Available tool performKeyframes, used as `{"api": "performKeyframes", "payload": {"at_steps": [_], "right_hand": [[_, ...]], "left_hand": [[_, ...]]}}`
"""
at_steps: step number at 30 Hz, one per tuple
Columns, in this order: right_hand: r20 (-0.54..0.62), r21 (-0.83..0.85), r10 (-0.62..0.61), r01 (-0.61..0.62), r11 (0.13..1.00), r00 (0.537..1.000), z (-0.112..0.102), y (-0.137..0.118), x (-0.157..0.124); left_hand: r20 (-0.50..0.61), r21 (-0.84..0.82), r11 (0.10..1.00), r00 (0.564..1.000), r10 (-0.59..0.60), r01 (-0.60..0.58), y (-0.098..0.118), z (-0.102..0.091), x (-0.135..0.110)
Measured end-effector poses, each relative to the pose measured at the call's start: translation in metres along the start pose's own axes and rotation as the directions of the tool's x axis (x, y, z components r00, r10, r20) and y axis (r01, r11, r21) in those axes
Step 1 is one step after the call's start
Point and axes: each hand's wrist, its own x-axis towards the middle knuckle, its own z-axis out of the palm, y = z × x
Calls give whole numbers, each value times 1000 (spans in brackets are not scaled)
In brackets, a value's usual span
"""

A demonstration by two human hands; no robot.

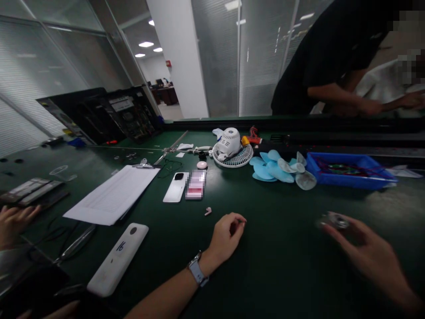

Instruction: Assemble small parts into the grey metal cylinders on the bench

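Note:
My left hand [226, 239], with a watch [198, 269] on its wrist, rests over the green tabletop. Its fingers curl in to meet the thumb, and whatever lies between the tips is too small to make out. Over to the right, my right hand [368, 250] grips a small round silvery metal part [339, 220] between thumb and fingers; motion smears its details. Nearest to my left hand lies a small pink earbud [208, 211]. Beyond that are a white phone [175, 187], a second phone with a blurred-out screen [196, 184] and a round pink case [202, 165].
Behind lie a white fan housing [229, 144], pale blue fan blades [272, 167] and a blue bin [352, 177] with wires. To the left are a clipboard [114, 195], a white casing marked 16 [119, 257] and another person's hand [15, 223]. A person [318, 62] stands across the table.

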Motion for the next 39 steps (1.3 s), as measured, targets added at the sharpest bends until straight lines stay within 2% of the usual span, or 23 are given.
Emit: {"api": "performKeyframes", "payload": {"at_steps": [2,4,7,11,15,22,27,29,31,35,37,39], "right_hand": [[180,257,-149,99,961,972,22,-54,2],[223,384,-242,143,912,944,39,-93,-7],[241,474,-361,216,854,901,56,-117,-29],[224,531,-452,281,799,863,66,-114,-46],[198,511,-489,337,791,849,67,-112,-47],[186,491,-532,390,779,826,65,-116,-52],[182,484,-540,403,777,822,67,-114,-53],[185,474,-536,404,783,824,67,-114,-53],[184,474,-532,400,784,826,68,-113,-52],[183,478,-515,382,791,837,71,-109,-51],[187,472,-517,385,793,835,73,-109,-52],[196,468,-518,384,796,833,74,-111,-53]], "left_hand": [[-4,-10,995,995,98,-98,8,5,-1],[15,-25,980,980,200,-200,16,13,-2],[61,-66,942,941,332,-328,26,26,-5],[81,-96,898,896,437,-429,32,37,-8],[33,10,908,908,418,-418,37,40,-6],[54,175,900,917,395,-398,47,40,12],[113,297,831,881,459,-471,54,42,18],[78,297,830,878,472,-473,57,43,18],[-9,217,863,883,469,-456,58,41,19],[-182,54,905,887,425,-423,40,27,23],[-158,67,923,909,386,-380,22,22,25],[-62,40,944,943,328,-326,2,20,25]]}}
